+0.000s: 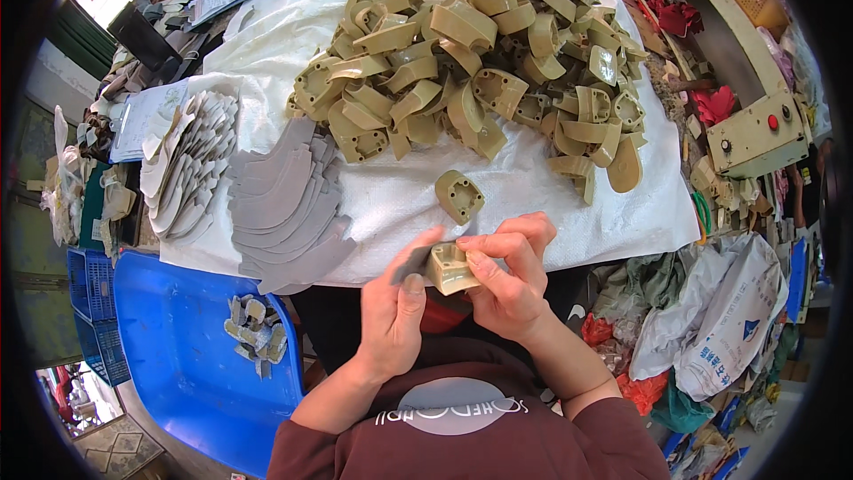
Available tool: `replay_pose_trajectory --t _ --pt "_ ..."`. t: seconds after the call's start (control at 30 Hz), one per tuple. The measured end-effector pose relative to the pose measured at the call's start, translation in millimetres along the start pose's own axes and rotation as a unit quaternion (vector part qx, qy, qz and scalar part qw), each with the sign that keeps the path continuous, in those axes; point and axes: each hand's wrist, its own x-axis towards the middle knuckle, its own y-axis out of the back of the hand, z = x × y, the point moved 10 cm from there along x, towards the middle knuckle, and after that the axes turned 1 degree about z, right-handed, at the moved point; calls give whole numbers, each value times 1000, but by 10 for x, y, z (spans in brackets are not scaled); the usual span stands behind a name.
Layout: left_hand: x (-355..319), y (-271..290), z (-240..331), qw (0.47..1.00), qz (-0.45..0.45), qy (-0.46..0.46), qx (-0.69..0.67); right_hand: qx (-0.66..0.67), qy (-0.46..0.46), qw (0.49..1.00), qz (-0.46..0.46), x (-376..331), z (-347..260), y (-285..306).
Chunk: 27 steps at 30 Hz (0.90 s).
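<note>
Close in front of my chest, my right hand (511,277) grips a glossy olive plastic shoe heel (450,272), its hollow, holed face turned up. My left hand (394,313) pinches a thin grey cover piece (411,263) between thumb and fingers, against the left side of that heel. Just beyond my fingers, another olive heel (459,196) lies alone on the white sheet. A big heap of similar heels (466,22) covers the far middle. To the left, grey cover pieces (286,204) are fanned out in an overlapping stack.
Paler pieces (188,160) lie stacked farther left on the white sheet (391,213). A blue tub (178,347) with scraps (257,334) stands below at left. At right are a control box (760,135) with a red button and plastic bags (711,311).
</note>
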Motion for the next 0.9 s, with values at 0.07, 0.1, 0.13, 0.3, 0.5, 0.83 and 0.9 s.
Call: replay_pose_trajectory --t 0.07,0.1,0.13,0.3,0.5,0.83,0.9 --pt "11 142 115 994 40 -10 98 -13 -1 1000 -16 33 -7 25" --pt "40 201 222 986 65 -73 135 -48 -3 998 -43 62 -37 9" --pt "43 230 244 981 67 -69 167 -82 -5 994 -71 108 -79 2" --pt "29 200 105 980 72 -16 184 -156 -37 969 -187 147 -122 -115" --pt "-8 51 21 969 27 -20 243 -154 -62 958 -233 61 14 -187" --pt "22 92 46 981 23 -141 128 83 -125 974 -171 -26 222 -133" --pt "28 82 134 978 37 -135 154 151 -145 961 -179 -59 235 -155"
